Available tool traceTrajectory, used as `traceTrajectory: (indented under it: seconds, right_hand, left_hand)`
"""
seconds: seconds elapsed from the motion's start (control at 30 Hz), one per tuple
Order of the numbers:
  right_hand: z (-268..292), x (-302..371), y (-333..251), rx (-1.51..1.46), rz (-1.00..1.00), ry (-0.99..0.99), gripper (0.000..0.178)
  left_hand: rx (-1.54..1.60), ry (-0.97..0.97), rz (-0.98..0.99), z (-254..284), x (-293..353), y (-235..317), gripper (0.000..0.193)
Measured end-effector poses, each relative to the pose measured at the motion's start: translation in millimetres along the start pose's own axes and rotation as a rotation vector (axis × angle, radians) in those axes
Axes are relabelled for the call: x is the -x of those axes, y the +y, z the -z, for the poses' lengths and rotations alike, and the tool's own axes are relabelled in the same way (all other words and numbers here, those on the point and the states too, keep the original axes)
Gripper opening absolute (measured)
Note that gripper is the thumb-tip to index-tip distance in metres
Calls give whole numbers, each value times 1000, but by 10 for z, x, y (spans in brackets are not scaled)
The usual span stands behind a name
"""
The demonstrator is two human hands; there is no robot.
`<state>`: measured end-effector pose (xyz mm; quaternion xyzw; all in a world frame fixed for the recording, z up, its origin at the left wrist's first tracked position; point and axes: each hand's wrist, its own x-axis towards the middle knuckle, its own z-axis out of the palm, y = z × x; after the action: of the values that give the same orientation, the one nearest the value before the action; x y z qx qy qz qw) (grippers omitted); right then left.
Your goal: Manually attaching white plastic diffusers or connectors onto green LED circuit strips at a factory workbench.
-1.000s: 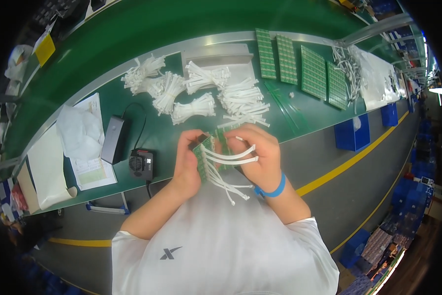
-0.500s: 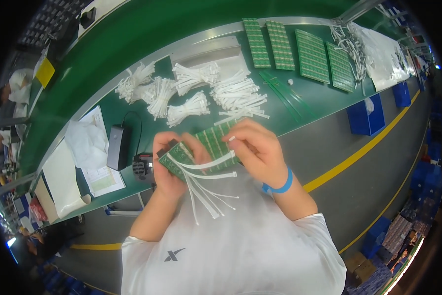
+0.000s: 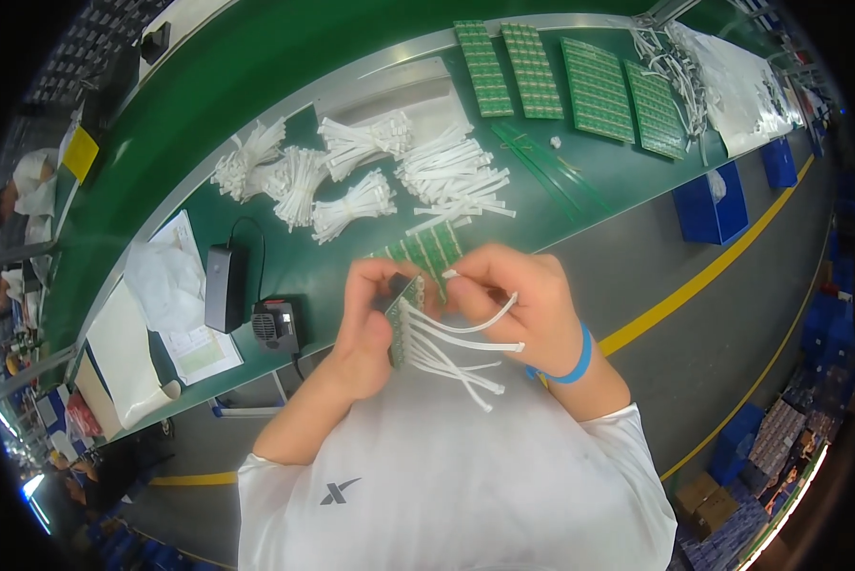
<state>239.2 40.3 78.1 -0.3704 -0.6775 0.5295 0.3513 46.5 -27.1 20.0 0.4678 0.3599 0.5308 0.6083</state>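
My left hand (image 3: 365, 338) is closed around a green circuit board (image 3: 401, 328), which it holds tilted nearly on edge. From that board several white cables (image 3: 465, 344) with small plugs fan out to the right. Behind it shows a green board panel (image 3: 427, 249); whether the two are joined is hidden by my fingers. My right hand (image 3: 527, 305), with a blue wristband (image 3: 572, 362), is pinched at the panel's right edge. Between its thumb and forefinger shows a small white piece (image 3: 449, 274) that looks like a cable plug.
Bundles of white cables (image 3: 356, 205) lie on the green table (image 3: 541, 181). Several green board panels (image 3: 597, 90) stand along the back, beside green strips (image 3: 541, 167) and loose cables. A black box (image 3: 221, 285), a small device with a vent (image 3: 277, 325) and papers (image 3: 199, 347) lie left.
My left hand has turned the board from lying slanted to nearly on edge and moved right, swinging the cables rightward. My right hand keeps its pinch and has shifted slightly right.
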Motion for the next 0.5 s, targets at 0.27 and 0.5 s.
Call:
traceTrajectory:
  seconds: [0.27, 0.5]
  right_hand:
    - [-80, -91, -11, 184, 247, 3, 8]
    - [-142, -100, -44, 219, 184, -85, 11]
  left_hand:
    - [3, -10, 102, 2, 84, 94, 66]
    - [-85, -6, 88, 51, 195, 54, 62]
